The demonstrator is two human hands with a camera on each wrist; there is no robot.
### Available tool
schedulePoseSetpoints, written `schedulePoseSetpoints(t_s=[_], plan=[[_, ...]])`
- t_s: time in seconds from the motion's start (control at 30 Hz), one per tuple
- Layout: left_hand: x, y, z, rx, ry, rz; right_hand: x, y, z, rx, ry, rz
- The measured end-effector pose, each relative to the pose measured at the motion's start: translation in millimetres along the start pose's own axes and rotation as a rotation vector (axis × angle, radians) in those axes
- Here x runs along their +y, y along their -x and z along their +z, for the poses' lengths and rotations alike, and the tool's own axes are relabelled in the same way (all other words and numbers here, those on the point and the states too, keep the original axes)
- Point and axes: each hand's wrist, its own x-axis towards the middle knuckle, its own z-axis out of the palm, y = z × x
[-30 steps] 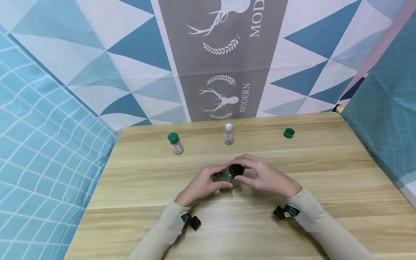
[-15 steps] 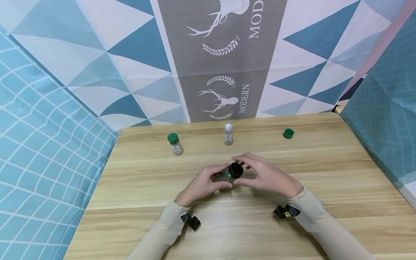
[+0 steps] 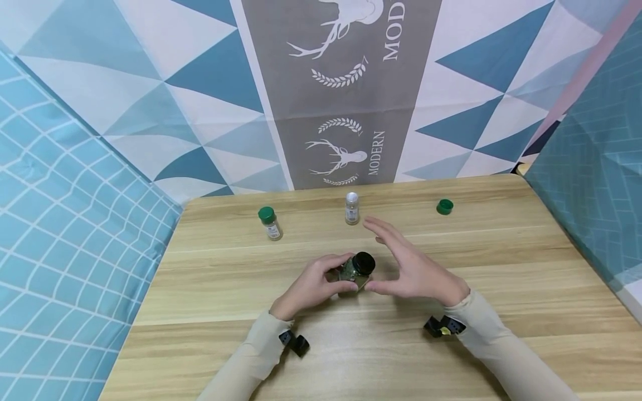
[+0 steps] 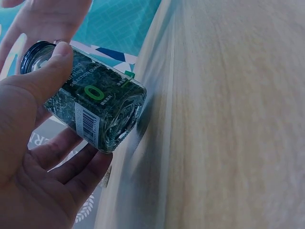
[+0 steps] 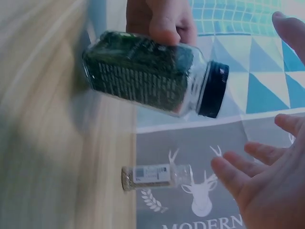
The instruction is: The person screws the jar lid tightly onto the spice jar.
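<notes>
1. Desk (image 3: 351, 356): beneath jar (image 5: 138, 71); base contact unclear.
2. Left hand (image 3: 312, 281): gripping jar, hence nearer.
3. Right hand (image 3: 416, 270): fingers spread, holding nothing, off jar's cap end.
4. Jar: between hands, tilted, long axis rising rightward.
5. Black cap (image 5: 213, 89): on jar, facing right hand.

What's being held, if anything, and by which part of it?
Left grip holds the glass herb jar by the sides of its body, below the black cap. Right grip holds nothing.
</notes>
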Motion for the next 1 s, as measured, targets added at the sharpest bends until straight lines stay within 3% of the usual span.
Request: schedulePoseSetpoints(t_s=[0.07, 0.3, 0.53, 1.0], plan=[[0.2, 0.3, 0.0, -0.001, 0.000, 0.002, -1, -0.4, 4, -0.013, -0.010, -0.026], [1.1, 0.2, -0.2, 0.000, -0.011, 0.021, -2, 1.4, 11, -0.038, 0.099, -0.066], [0.5, 0.5, -0.2, 0.003, 0.003, 0.027, 0, 0.5, 13, -0.071, 0.100, -0.085], [0.8, 0.9, 0.4, -0.006, 0.010, 0.014, 1, -1.3, 14, -0.055, 0.080, -0.155]])
